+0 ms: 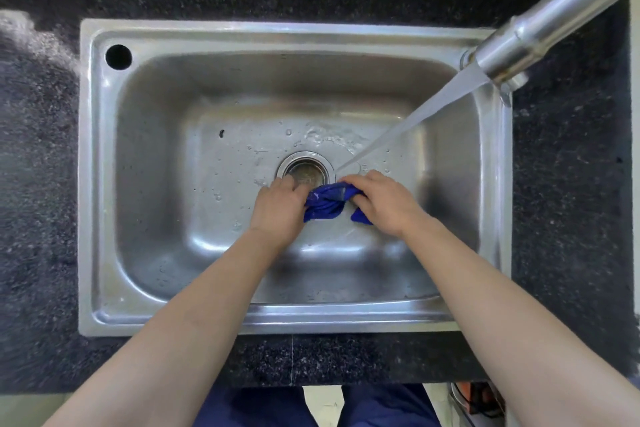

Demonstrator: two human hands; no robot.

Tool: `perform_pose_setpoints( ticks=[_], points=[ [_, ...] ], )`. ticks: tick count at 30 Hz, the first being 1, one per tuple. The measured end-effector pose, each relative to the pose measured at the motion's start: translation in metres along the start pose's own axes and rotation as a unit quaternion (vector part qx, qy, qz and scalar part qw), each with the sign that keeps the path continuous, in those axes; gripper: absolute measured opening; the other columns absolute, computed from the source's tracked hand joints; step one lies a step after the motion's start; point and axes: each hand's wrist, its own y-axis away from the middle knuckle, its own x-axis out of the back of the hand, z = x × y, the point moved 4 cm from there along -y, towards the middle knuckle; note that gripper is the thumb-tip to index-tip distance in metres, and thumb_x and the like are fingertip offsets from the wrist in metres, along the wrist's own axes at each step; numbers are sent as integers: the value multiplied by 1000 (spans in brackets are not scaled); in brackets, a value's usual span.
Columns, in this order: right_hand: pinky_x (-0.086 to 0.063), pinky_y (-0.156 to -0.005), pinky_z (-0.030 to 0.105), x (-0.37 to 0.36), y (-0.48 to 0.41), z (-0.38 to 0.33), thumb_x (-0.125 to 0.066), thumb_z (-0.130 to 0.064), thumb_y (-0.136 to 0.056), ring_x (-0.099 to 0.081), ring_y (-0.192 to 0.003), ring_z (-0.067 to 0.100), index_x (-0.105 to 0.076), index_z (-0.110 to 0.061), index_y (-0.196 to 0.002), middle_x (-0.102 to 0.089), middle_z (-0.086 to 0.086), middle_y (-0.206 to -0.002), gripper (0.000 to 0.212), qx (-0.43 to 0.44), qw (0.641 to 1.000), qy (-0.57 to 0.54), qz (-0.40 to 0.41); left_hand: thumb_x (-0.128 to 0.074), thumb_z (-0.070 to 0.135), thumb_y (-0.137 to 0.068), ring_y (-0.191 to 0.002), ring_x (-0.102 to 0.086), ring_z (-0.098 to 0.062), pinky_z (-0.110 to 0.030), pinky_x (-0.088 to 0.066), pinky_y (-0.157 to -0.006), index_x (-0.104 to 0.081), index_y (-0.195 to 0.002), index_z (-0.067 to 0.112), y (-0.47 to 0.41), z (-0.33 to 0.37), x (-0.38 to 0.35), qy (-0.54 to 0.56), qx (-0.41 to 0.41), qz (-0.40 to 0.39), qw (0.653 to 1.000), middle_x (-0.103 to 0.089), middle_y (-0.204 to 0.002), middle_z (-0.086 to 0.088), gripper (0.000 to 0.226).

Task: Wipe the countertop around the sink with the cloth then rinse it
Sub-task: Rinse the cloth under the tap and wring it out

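A blue cloth (pixel 325 204) is bunched between my two hands, low inside the steel sink (pixel 104 184), just in front of the round drain (pixel 306 172). My left hand (pixel 278 210) grips its left end and my right hand (pixel 384 201) grips its right end, with a corner hanging below the right hand. Water (pixel 415 114) runs in a slanted stream from the steel faucet (pixel 540 31) at the upper right and lands by my right hand's fingers, beside the drain. The black speckled countertop (pixel 38 218) surrounds the sink.
A round black hole (pixel 118 56) sits in the sink's back left corner. A pale wet smear (pixel 31 38) lies on the counter left of the sink. Droplets dot the basin floor. Below the counter's front edge are my blue trouser legs (pixel 381 406).
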Motion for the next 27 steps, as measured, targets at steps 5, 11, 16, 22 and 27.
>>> perform_pose_setpoints(
  ticks=[5,11,16,22,27],
  points=[
    [-36,-95,13,21,3,-12,-66,-13,-88,-54,-111,15,-59,-25,-135,-49,0,-121,49,-32,962,-189,192,-69,15,-83,-87,-49,-26,-36,-38,-71,-56,-100,12,6,0,25,284,142,180,931,-53,-92,-3,21],
    [-17,-121,52,-3,-3,-13,-40,-41,-96,-7,-150,32,-30,-35,-156,-11,10,-165,61,-76,995,-32,62,-62,20,-93,-136,-37,-31,-38,-34,-110,-75,-99,13,2,2,-3,281,93,38,954,-49,-145,-11,16],
    [-33,-107,39,-13,-17,-26,-48,-29,-104,-38,-122,36,-39,-25,-152,-39,15,-138,50,-84,991,-73,68,-58,11,-96,-110,-57,-17,-22,-39,-85,-46,-134,7,-5,12,3,444,175,28,878,-56,-125,-2,40],
    [-42,-88,26,-6,-11,-20,-57,-15,-100,-59,-103,25,-61,-19,-113,-63,13,-111,14,-107,939,-323,36,-55,43,-88,-129,-53,-24,-43,-38,-113,-41,-148,16,-11,7,-4,438,146,-3,887,-57,-140,-4,68],
    [-50,-86,31,6,10,-13,-55,-33,-103,-65,-84,12,-69,-20,-103,-74,2,-95,19,-111,885,-453,-10,-51,42,-97,-87,-61,-17,-47,-50,-91,-69,-104,8,-14,12,15,503,103,-25,858,-71,-98,-16,40]
  ],
)
